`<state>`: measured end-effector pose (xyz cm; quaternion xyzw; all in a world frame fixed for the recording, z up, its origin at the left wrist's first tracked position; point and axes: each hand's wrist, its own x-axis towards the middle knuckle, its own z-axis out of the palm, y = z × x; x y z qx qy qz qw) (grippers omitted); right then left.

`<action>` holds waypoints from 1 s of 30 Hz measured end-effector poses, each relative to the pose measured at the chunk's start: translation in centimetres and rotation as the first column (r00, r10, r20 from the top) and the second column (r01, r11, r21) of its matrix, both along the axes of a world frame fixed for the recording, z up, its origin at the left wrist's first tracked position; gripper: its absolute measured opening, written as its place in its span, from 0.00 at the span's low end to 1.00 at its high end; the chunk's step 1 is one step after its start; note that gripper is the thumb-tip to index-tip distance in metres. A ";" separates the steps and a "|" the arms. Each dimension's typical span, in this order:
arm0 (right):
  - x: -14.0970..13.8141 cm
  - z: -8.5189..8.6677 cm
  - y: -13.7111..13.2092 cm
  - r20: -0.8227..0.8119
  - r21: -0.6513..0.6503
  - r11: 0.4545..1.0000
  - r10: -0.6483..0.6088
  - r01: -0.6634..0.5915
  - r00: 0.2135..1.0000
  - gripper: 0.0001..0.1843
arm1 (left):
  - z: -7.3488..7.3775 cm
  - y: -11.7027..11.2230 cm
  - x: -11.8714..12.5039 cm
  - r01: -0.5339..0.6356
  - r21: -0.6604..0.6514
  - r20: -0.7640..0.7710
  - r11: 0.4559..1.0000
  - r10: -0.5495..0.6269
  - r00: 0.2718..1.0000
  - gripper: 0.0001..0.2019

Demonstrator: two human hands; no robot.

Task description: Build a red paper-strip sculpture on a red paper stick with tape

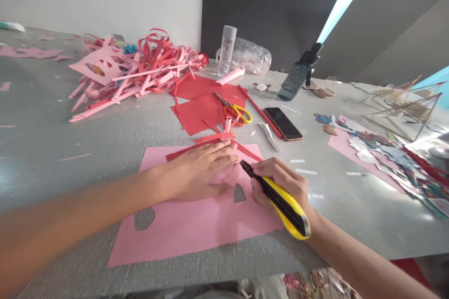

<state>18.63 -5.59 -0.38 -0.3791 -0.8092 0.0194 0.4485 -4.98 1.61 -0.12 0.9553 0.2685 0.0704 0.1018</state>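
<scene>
A grey worktop [105, 159] is carrying a pink sheet [196, 229] near its front edge. The left hand [201, 168] is lying flat across the sheet, thumb spread wide, while the right hand [286, 177] is clasping a yellow cutter [280, 201] above it.

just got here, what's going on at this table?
A person has the left hand laid over a pink sheet with two visible holes in it. The right hand holds a yellow-and-black utility knife, its tip close to the left hand; whether it touches the paper is unclear. Beyond, scissors lie on red paper, left of a phone.
</scene>
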 end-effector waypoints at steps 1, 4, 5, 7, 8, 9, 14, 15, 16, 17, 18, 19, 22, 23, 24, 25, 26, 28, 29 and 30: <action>0.0 0.0 0.0 0.016 0.002 1.000 0.000 0.000 1.000 0.11 | -0.1 0.0 0.0 0.007 0.017 0.006 1.000 -0.007 1.000 0.31; -0.1 -0.1 0.0 0.056 0.027 0.999 0.023 -0.025 0.998 0.12 | -0.4 0.1 0.0 0.022 0.075 0.012 0.997 -0.023 1.000 0.31; -0.1 -0.1 0.1 0.063 0.037 0.999 0.029 -0.031 0.998 0.12 | -0.5 0.1 0.0 0.027 0.089 0.017 0.996 -0.029 0.999 0.31; 0.0 -0.2 0.1 0.072 0.054 0.998 0.029 -0.033 0.997 0.13 | -0.6 0.1 0.0 0.028 0.097 0.032 0.995 -0.031 0.999 0.31; -0.1 -0.3 0.2 0.080 0.055 0.998 0.028 -0.033 0.996 0.13 | -0.6 0.1 0.0 0.024 0.090 0.039 0.996 -0.028 0.999 0.31; -0.1 -0.4 0.2 0.089 0.056 0.998 0.028 -0.033 0.996 0.13 | -0.6 0.1 0.0 0.017 0.080 0.047 0.997 -0.021 0.999 0.31; -0.2 -0.5 -0.1 0.132 0.090 0.995 0.032 -0.045 0.991 0.13 | -0.7 0.1 0.0 -0.015 0.032 0.068 0.999 0.013 0.998 0.31; -0.2 -0.5 -0.1 0.140 0.101 0.994 0.033 -0.047 0.990 0.13 | -0.8 0.1 0.0 -0.018 0.028 0.067 0.999 0.016 0.998 0.31; -0.2 -0.5 -0.2 0.147 0.107 0.993 0.034 -0.050 0.989 0.13 | -0.8 0.2 -0.1 -0.017 0.025 0.064 1.000 0.015 0.998 0.31; -0.1 -0.5 -0.2 0.153 0.110 0.993 0.036 -0.053 0.988 0.13 | -0.9 0.2 -0.1 -0.013 0.024 0.063 1.000 0.011 0.998 0.31; -0.1 -0.4 -0.3 0.157 0.113 0.992 0.038 -0.056 0.987 0.13 | -0.9 0.2 -0.1 -0.008 0.025 0.063 1.000 0.006 0.998 0.31; 0.0 -0.4 -0.4 0.158 0.115 0.992 0.040 -0.059 0.987 0.13 | -1.0 0.3 -0.2 -0.001 0.028 0.066 1.000 0.000 0.998 0.31; 0.1 -0.5 -0.5 0.136 0.115 0.991 0.053 -0.069 0.989 0.13 | -1.0 0.3 -0.3 0.003 0.041 0.069 0.999 -0.005 0.998 0.30; 0.1 -0.5 -0.5 0.127 0.113 0.991 0.058 -0.073 0.990 0.13 | -1.0 0.3 -0.3 0.002 0.046 0.067 0.999 -0.005 0.998 0.30; 0.2 -0.5 -0.5 0.120 0.110 0.991 0.062 -0.076 0.991 0.13 | -1.0 0.3 -0.3 0.004 0.050 0.064 0.999 -0.007 0.998 0.30; 0.2 -0.5 -0.6 0.113 0.105 0.992 0.063 -0.075 0.992 0.13 | -1.0 0.3 -0.3 0.005 0.051 0.062 0.999 -0.008 0.998 0.30; 0.2 -0.5 -0.6 0.108 0.098 0.992 0.063 -0.074 0.992 0.13 | -1.1 0.3 -0.3 0.006 0.051 0.061 0.999 -0.009 0.998 0.31; 0.2 -0.3 -0.5 0.093 0.086 0.994 0.059 -0.067 0.994 0.13 | -1.1 0.3 -0.3 0.002 0.051 0.062 0.999 -0.005 0.998 0.31; 0.2 -0.3 -0.4 0.079 0.079 0.995 0.055 -0.061 0.995 0.13 | -1.1 0.4 -0.2 0.000 0.051 0.059 0.999 -0.003 0.998 0.32; 0.3 -0.2 -0.3 0.064 0.072 0.996 0.051 -0.055 0.997 0.13 | -1.2 0.4 -0.2 -0.002 0.049 0.051 0.999 -0.001 0.999 0.33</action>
